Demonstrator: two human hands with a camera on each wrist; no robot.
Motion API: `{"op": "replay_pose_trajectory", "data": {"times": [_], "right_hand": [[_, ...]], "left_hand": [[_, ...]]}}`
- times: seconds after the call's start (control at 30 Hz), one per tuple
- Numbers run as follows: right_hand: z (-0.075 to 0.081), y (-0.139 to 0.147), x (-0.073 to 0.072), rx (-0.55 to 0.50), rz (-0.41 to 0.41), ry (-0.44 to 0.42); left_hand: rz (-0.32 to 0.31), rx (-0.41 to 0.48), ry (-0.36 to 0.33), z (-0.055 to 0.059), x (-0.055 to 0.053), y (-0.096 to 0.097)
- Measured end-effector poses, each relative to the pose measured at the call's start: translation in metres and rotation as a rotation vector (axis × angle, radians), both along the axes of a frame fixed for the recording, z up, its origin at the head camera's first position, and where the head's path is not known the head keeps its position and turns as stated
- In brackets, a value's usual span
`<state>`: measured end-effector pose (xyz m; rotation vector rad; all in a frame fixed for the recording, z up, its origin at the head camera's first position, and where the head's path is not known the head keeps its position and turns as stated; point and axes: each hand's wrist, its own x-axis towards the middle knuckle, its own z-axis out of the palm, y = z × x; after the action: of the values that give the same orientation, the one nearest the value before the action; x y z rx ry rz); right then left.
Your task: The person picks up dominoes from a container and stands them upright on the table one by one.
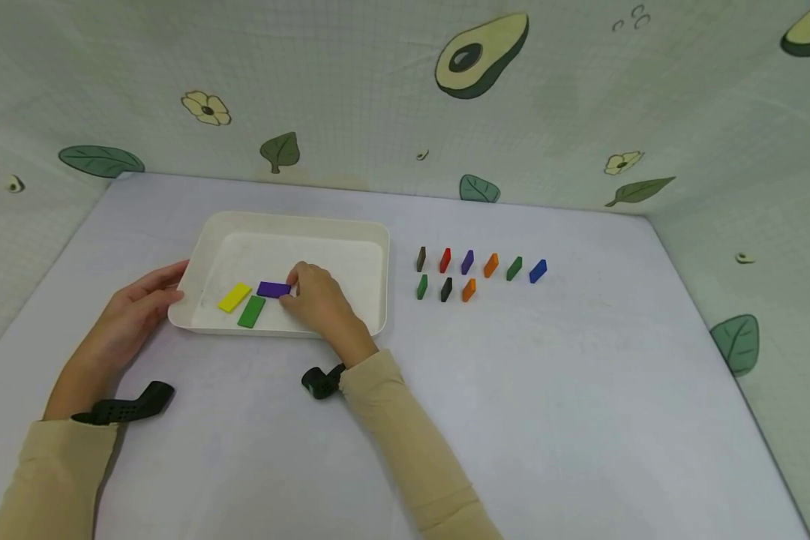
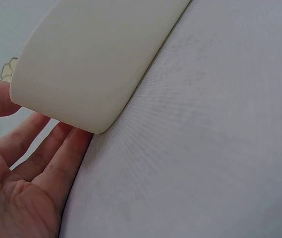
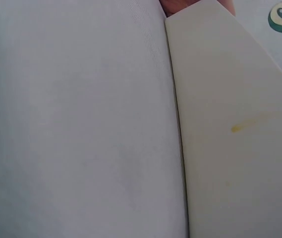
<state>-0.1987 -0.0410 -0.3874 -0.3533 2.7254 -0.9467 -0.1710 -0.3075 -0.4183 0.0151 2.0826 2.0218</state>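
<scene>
In the head view a white tray (image 1: 290,225) lies on the table, left of centre. My right hand (image 1: 320,300) reaches over its near wall and pinches one end of a purple domino (image 1: 273,289) between thumb and fingers. Beside that piece, a yellow domino (image 1: 235,298) and a green domino (image 1: 251,312) lie flat on the tray floor. My left hand (image 1: 135,304) touches the tray's left end from outside, fingers extended. The left wrist view shows its fingertips (image 2: 79,136) against the tray wall (image 2: 86,64). From the right wrist, the tray's outer side (image 3: 220,99) hides my right hand.
Right of the tray, dominoes stand upright in two rows. The back row has several, from a dark one (image 1: 421,259) to a blue one (image 1: 538,271). In front stand a green (image 1: 422,287), a black (image 1: 447,290) and an orange one (image 1: 469,290). A patterned cloth (image 1: 351,97) hangs behind.
</scene>
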Motion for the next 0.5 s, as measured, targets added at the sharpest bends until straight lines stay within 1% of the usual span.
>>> {"op": "replay_pose_trajectory", "data": {"times": [0.5], "right_hand": [[-0.0010,0.0012,0.0004,-0.093,-0.007,0.053]], "left_hand": [[-0.010,-0.020,0.000,0.0004,0.0010,-0.0002]]}}
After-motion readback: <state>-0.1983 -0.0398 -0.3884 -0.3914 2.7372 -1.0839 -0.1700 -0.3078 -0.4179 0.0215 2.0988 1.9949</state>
